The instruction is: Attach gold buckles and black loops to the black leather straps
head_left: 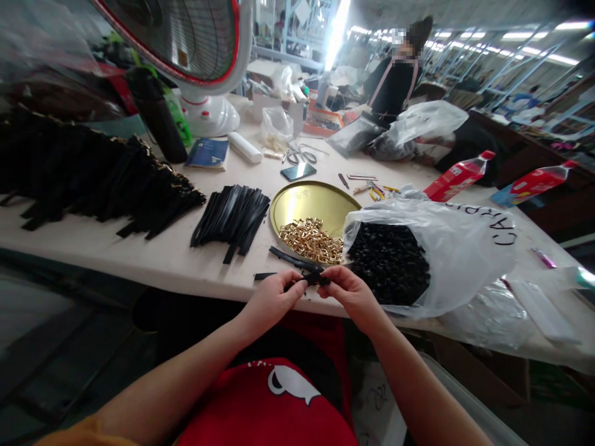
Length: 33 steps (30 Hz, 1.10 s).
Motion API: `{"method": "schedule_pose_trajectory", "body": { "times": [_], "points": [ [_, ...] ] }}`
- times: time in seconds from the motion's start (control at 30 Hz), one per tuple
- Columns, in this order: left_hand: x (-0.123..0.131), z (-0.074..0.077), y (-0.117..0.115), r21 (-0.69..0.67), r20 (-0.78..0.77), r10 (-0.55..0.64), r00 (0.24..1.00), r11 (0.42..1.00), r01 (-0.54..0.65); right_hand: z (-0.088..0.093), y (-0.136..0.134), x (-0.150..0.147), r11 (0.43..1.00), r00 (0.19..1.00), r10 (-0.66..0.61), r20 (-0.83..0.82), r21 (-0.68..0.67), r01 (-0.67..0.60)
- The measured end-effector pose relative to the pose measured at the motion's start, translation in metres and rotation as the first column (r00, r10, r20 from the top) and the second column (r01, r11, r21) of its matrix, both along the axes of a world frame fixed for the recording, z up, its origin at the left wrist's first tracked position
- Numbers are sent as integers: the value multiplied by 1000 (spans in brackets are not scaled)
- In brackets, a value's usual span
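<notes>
Near the table's front edge, my left hand (277,296) pinches a black strap (312,279). Fingertips of my right hand (349,291) close on the strap's other end; whether a small part is also between them cannot be made out. Another black strap (292,259) lies just beyond my fingers. Gold metal buckles (312,240) are heaped on a round gold tray (302,198) behind my hands. To the right, an open white plastic bag (460,260) lies on its side with many small black pieces (388,263) in its mouth. A stack of black straps (231,217) lies left of the tray.
At the far left sits a big pile of black straps with gold fittings (93,167). A fan (209,114), dark bottle (155,114), blue booklet (207,153), phone (299,171) and scissors (302,152) are behind. Red-labelled bottles (460,178) stand right. A person (395,83) is beyond the table.
</notes>
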<state>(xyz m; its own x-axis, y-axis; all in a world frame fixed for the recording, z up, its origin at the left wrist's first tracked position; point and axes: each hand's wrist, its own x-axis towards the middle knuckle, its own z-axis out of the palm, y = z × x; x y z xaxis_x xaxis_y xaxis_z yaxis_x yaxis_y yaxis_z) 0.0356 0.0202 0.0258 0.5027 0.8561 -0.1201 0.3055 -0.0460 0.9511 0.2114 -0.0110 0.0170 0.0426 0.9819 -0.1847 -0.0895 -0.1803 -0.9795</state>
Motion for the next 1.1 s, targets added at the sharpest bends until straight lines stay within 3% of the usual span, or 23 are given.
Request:
{"method": "schedule_pose_trajectory", "body": {
  "times": [0.13,0.27,0.57,0.73,0.83,0.93,1.1],
  "points": [
    [1,-2,-1,88,-76,0,997,996,7,-5,-3,-12,997,997,-78,-9,10,78],
    [0,-9,-1,158,-160,44,986,987,-18,-7,-5,-19,997,998,-49,-39,-61,46],
    [-3,-14,4,126,-142,2,990,992,16,-20,-5,-17,976,970,-164,-178,-174,133],
    [-3,-11,1,204,-298,-13,954,976,77,-29,-5,-18,975,958,-171,-230,-183,130],
    [-3,-12,-2,296,-404,-3,915,946,133,-34,-7,-22,970,965,-196,-177,-179,165],
    [-2,-14,-4,333,-445,10,895,930,156,-35,-10,-26,968,970,-240,-38,-86,236],
    [-4,-17,-4,198,-312,18,950,979,47,-29,-15,-31,973,973,-229,22,-1,229]
  ]
}}
